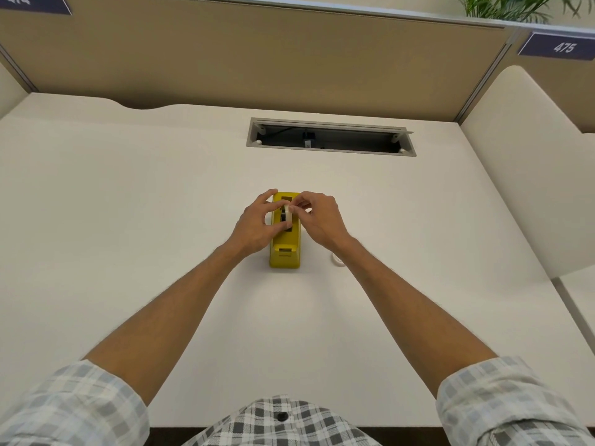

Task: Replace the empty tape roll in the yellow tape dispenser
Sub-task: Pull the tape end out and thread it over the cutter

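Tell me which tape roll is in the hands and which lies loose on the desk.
The roll over the yellow dispenser is held by both hands; the other ring lies loose right of the dispenser, partly hidden by the right forearm.

The small white ring (pixel 335 259) is half hidden by the right forearm; the tape roll (pixel 287 216) is partly covered by fingers (pixel 294 209).

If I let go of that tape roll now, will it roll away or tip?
Probably neither: the tape roll stands on edge down in the slot of the yellow dispenser, whose walls should stop it. The left hand and right hand pinch it; whether it is fully seated is unclear. Outside the slot, it would likely roll.
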Available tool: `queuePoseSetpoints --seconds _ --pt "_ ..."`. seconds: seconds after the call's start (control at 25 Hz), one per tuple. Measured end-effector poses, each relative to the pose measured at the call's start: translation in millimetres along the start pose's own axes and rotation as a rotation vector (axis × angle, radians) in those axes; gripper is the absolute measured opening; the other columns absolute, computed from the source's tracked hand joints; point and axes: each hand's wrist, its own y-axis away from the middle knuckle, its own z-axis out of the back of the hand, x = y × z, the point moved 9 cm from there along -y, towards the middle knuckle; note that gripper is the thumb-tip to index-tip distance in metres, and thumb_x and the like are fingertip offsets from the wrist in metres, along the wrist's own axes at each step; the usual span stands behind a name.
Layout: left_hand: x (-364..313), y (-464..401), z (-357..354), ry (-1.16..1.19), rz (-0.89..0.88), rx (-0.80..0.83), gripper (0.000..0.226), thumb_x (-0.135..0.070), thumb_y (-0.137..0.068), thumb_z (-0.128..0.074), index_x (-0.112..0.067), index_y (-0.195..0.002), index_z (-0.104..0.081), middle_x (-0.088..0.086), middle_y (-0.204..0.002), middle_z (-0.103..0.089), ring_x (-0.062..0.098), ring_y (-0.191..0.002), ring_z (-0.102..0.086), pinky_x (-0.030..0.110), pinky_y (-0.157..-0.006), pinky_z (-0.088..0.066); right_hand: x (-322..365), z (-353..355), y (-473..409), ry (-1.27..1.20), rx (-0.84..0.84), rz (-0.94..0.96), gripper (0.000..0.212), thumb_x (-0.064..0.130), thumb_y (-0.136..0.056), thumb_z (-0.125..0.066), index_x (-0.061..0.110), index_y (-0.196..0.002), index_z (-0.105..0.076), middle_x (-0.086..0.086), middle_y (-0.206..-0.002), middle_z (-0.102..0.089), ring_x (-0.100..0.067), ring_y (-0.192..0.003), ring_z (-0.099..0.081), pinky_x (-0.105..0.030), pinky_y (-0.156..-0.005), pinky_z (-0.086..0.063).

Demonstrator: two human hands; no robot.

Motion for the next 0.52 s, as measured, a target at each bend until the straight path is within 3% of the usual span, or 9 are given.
queuePoseSetpoints --seconds 0.28,0.52 --pt "1 0 0 0.005 0.000 0.003 0.054 -0.039 -0.085 -0.070 -0.029 -0.136 -0.054 -0.006 -0.157 -0.031 0.023 -0.142 -0.031 0.054 -0.107 -0.041 3 5 4 -0.048 -0.003 -0.020 0.023 0.030 -0.087 -0.069 0.014 -0.103 -0.074 -0.001 -0.092 -0.075 -0.011 -0.086 -0.068 -0.025 -0.079 -0.052" --pt "0 1 1 -0.008 -0.001 0.004 0.054 -0.037 -0.085 -0.070 -0.031 -0.136 -0.053 -0.005 -0.157 -0.030 0.024 -0.143 -0.029 0.053 -0.109 -0.039 14 6 3 0.156 0.002 0.018 0.023 0.030 -0.091 -0.063 0.016 -0.104 -0.076 -0.003 -0.098 -0.076 -0.017 -0.089 -0.069 -0.033 -0.081 -0.055"
